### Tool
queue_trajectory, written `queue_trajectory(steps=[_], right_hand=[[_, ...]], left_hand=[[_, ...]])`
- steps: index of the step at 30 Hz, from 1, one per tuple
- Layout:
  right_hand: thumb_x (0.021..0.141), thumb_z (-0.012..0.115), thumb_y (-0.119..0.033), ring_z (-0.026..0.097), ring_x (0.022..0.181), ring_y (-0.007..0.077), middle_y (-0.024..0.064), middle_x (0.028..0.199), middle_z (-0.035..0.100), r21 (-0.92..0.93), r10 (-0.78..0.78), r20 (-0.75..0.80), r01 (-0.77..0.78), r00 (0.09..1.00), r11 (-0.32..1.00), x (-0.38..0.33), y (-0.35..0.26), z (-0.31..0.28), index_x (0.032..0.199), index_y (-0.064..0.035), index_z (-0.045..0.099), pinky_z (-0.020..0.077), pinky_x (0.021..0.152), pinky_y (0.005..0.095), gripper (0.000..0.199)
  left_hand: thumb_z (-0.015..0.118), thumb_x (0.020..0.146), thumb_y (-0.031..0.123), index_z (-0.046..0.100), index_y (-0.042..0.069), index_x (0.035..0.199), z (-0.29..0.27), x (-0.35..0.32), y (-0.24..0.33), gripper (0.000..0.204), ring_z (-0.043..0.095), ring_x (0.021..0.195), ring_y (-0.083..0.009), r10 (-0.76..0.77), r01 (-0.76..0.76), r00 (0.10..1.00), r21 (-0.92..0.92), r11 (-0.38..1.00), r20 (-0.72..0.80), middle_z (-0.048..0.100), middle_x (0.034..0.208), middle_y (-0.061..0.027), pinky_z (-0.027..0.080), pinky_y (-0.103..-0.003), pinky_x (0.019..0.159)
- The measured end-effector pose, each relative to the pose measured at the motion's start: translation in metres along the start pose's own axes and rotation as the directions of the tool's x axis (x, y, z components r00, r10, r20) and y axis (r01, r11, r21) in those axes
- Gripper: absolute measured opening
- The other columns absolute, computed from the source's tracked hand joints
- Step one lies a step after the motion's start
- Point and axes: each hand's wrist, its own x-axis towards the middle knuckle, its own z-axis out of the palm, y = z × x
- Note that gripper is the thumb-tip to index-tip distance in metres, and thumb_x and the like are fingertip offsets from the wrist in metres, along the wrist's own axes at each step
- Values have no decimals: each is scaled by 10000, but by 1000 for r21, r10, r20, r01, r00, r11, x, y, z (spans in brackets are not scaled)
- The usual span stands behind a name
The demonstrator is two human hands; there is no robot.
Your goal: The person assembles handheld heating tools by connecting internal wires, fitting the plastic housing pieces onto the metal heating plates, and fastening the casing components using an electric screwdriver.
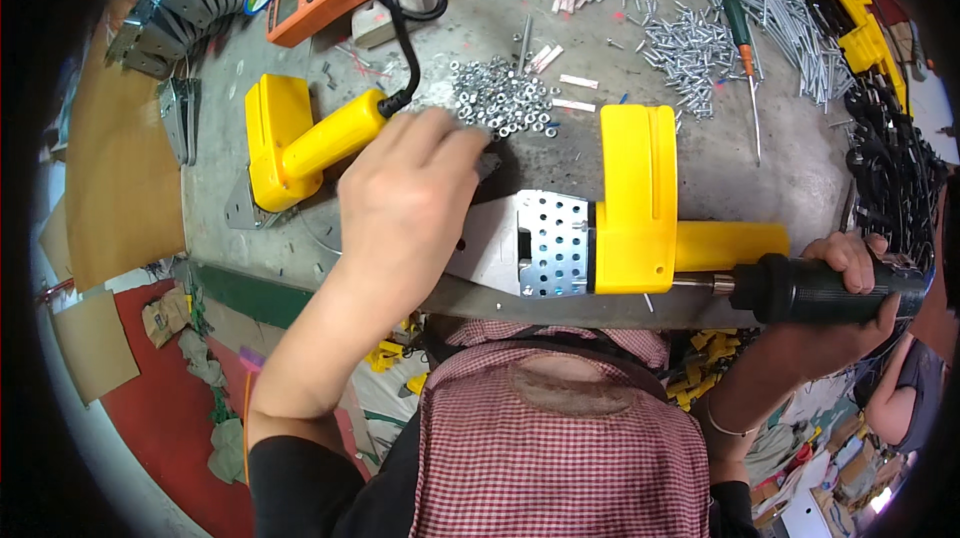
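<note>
Right hand [850, 283] clamped on black screwdriver handle [815, 290] driving into yellow plastic tool body [640, 203] at bench edge, left hand [410, 188] fingers together over nut pile [505, 98], covering perforated metal plate [553, 243] end, second yellow tool body [300, 143] and green screwdriver [745, 58] nearby

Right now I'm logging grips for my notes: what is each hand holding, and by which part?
The right hand grips a screwdriver by its black handle. The left hand rests on the metal plate by the nut pile; whether it pinches anything cannot be told.
</note>
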Motion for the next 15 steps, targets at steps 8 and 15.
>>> queue_trajectory(steps=[8,15], right_hand=[[823,580,-167,485,787,142,23,799,442,-98,23,71,-16,997,995,7,-3,-5,1128,18,380,411,863,338,408],[852,579,-232,507,788,160,30,798,460,-41,17,36,-15,999,999,6,0,-7,1155,6,383,428,841,360,433]], left_hand=[[623,651,90,647,63,670,-1,36,15,41,639,710,-232,134,-211,964,357,910,228,609,722,-99,517,-325,609],[622,680,48,582,35,818,-19,27,17,145,585,791,-351,12,-21,988,57,998,156,598,873,-125,483,-402,688]])
